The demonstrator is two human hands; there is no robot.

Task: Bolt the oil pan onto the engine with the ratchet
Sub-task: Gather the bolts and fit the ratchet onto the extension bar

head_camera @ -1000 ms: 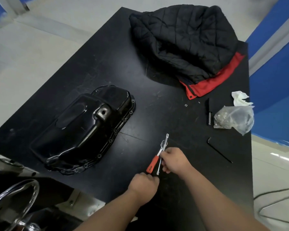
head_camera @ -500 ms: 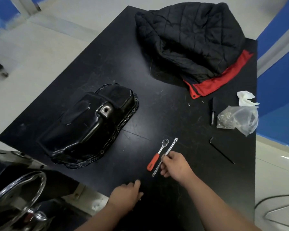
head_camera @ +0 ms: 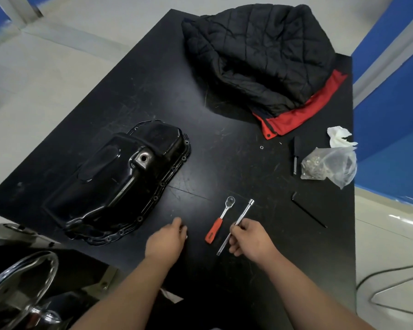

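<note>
plastic bag (head_camera: 342, 166) of metal hardware (head_camera: 312, 164), right hand (head_camera: 250, 239) pinching extension bar (head_camera: 243, 213), ratchet (head_camera: 221, 217) beside it, left hand (head_camera: 165, 241) unclear whether gripping

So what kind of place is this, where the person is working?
Probably a car repair workshop or training room. A black oil pan lies on a scuffed black worktable, a red-handled ratchet lies near it, and the right hand holds a long extension bar.

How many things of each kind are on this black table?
Tools: 4 (ratchet, extension bar, hex key, black-handled driver)
Oil pan: 1
Bag of fasteners: 1
Jacket: 1
Tissue: 1
Loose washer: 1
Total: 9
</note>
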